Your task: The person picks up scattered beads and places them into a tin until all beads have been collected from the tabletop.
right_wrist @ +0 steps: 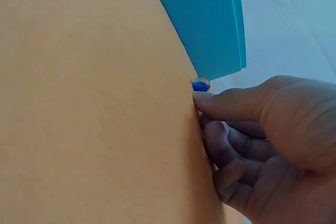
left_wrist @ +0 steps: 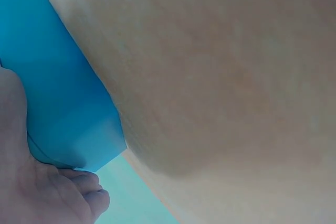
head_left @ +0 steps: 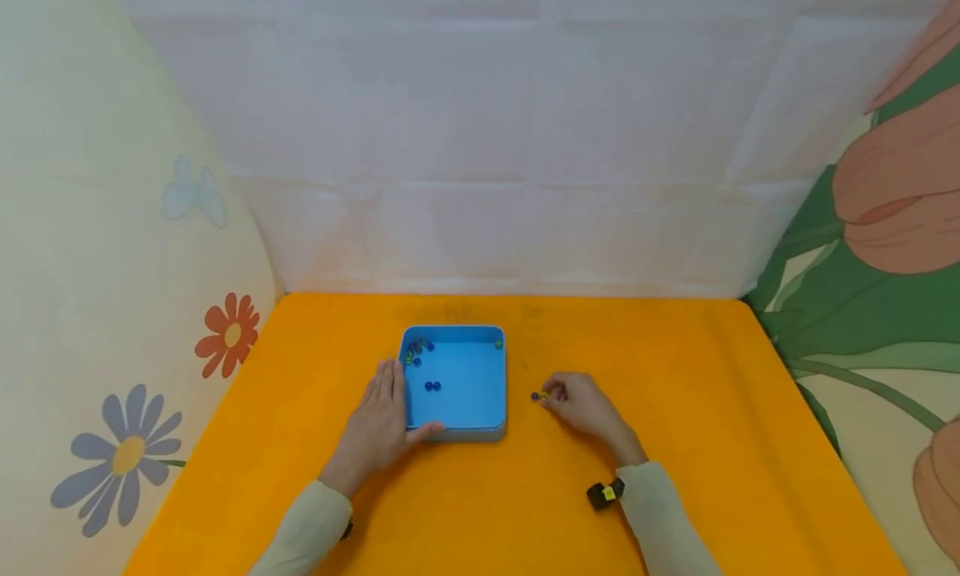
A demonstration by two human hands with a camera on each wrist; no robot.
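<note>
A shallow blue square tray (head_left: pixel 457 405) holds several small marbles, most of them in its far left corner. Two dark blue marbles (head_left: pixel 432 386) sit side by side on its floor, and a green marble (head_left: pixel 498 344) lies in the far right corner. My left hand (head_left: pixel 378 418) rests along the tray's left wall with straight fingers, its thumb over the near edge. To the right of the tray, my right hand (head_left: pixel 581 405) pinches a yellow-green marble (head_left: pixel 543 396) at table level. Right beside those fingertips is a blue marble (right_wrist: pixel 201 84), seen just past the thumb in the right wrist view.
An orange table (head_left: pixel 465 509) carries the tray. A white sheet (head_left: pixel 480 142) hangs behind it, with a flower-printed cloth (head_left: pixel 127 309) on the left and another printed cloth (head_left: pixel 885 309) on the right. A small black device (head_left: pixel 603 495) sits at the right wrist.
</note>
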